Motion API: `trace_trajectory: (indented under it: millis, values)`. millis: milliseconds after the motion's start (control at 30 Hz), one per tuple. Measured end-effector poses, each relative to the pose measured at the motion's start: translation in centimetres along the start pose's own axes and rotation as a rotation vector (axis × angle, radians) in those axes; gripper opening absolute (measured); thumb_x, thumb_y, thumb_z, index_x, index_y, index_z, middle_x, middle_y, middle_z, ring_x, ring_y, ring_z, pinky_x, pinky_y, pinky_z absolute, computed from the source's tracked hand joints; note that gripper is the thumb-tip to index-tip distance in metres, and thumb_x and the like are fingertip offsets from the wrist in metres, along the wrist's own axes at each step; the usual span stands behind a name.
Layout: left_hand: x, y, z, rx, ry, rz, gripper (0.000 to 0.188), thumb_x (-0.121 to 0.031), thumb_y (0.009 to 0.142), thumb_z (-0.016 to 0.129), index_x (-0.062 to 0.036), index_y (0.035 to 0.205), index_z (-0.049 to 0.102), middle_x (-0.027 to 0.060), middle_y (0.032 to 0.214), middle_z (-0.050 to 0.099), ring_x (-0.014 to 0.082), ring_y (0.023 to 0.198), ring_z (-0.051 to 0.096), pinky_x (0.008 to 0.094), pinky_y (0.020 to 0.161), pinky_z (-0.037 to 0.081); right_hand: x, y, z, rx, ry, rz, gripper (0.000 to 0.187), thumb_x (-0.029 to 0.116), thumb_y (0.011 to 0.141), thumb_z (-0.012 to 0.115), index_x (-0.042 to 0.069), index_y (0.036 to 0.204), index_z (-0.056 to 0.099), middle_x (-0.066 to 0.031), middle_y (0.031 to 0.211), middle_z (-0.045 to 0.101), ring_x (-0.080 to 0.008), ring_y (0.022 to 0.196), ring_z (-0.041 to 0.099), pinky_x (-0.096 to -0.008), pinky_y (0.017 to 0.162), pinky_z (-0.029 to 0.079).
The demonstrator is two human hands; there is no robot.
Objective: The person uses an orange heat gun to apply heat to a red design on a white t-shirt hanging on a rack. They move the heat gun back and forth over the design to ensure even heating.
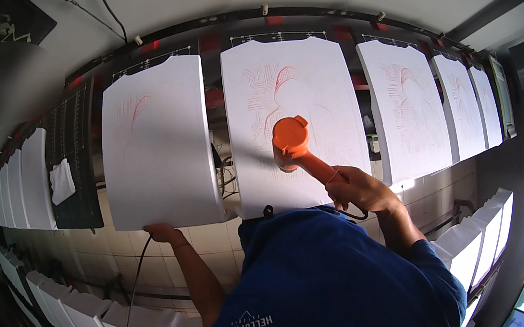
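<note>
My right hand (364, 189) is wrapped round the handle of an orange heat gun (291, 137). The gun hangs over a white shirt panel (336, 128) on a flat board, which carries a faint red line drawing with a darker red arc. A black cord leaves the lower end of the handle. At the lower edge of the neighbouring white shirt panel (171, 168), my left hand (163, 233) has its fingers closed round a black cord (136, 287) that runs down to the left. Whether both cords are one is hidden by my body.
More white panels with red line prints (406, 113) continue to the right. A dark bare board (78, 160) with a crumpled white cloth (62, 182) stands to the left. A dark rail (218, 20) runs behind. Further rows of white panels (87, 312) stand lower left and right.
</note>
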State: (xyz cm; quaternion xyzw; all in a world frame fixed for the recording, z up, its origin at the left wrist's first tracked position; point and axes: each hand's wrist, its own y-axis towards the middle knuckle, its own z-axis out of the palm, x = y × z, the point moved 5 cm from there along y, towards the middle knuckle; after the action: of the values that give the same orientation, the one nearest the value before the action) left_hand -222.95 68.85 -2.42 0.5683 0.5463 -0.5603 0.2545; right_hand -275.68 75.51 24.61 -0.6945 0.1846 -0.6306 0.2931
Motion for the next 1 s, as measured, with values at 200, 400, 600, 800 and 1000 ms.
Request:
trace_trajectory:
  millis: [200, 400, 600, 800, 1000]
  values:
    - [1.4, 4.5, -0.9, -0.016, 0.639, 0.411, 0.037, -0.034, 0.094, 0.048, -0.0008, 0.109, 0.049, 0.0215, 0.099, 0.066, 0.0373, 0.087, 0.067, 0.0469, 0.074, 0.057, 1.1, 2.4, -2.0, -0.138, 0.137, -0.145, 0.029, 0.026, 0.093, 0.057, -0.002, 0.102, 0.054, -0.0044, 0.078, 0.058, -0.0113, 0.066, 0.059, -0.0248, 0.058, 0.05]
    - [0.5, 2.5, 0.3, -0.008, 0.696, 0.438, 0.035, -0.03, 0.095, 0.046, 0.0024, 0.108, 0.047, 0.0237, 0.092, 0.065, 0.039, 0.08, 0.067, 0.0467, 0.066, 0.057, 3.2, 4.7, -1.8, -0.198, 0.066, -0.139, 0.042, 0.027, 0.086, 0.068, -0.003, 0.11, 0.051, -0.0063, 0.08, 0.058, -0.0127, 0.067, 0.059, -0.027, 0.057, 0.049]
    - [1.4, 3.2, -0.1, -0.002, 0.571, 0.24, 0.026, -0.024, 0.098, 0.038, -0.004, 0.111, 0.048, 0.0187, 0.101, 0.064, 0.0346, 0.087, 0.067, 0.0448, 0.069, 0.058, 0.7, 0.7, -1.3, 0.063, 0.077, -0.09, 0.032, 0.03, 0.086, 0.066, 0.002, 0.098, 0.058, -0.0024, 0.073, 0.057, -0.0103, 0.065, 0.057, -0.025, 0.056, 0.045]
    - [0.9, 0.0, 1.0, 0.105, 0.209, 0.08, 0.027, -0.027, 0.098, 0.036, -0.0044, 0.108, 0.048, 0.0165, 0.098, 0.063, 0.0315, 0.084, 0.065, 0.0421, 0.067, 0.054, -4.1, -3.5, -5.8, 0.153, 0.097, -0.087, 0.039, 0.03, 0.085, 0.065, 0.0, 0.109, 0.056, -0.0029, 0.079, 0.057, -0.0101, 0.067, 0.056, -0.0255, 0.058, 0.046]
    - [7.6, -10.1, -4.7, 0.127, 0.158, -0.044, 0.029, -0.029, 0.099, 0.033, -0.0048, 0.105, 0.049, 0.0143, 0.094, 0.061, 0.0284, 0.081, 0.062, 0.0395, 0.065, 0.051, -10.7, -10.4, -17.2, 0.112, 0.161, -0.149, 0.04, 0.031, 0.086, 0.065, 0.0, 0.111, 0.054, -0.0033, 0.081, 0.058, -0.0103, 0.069, 0.056, -0.025, 0.06, 0.046]
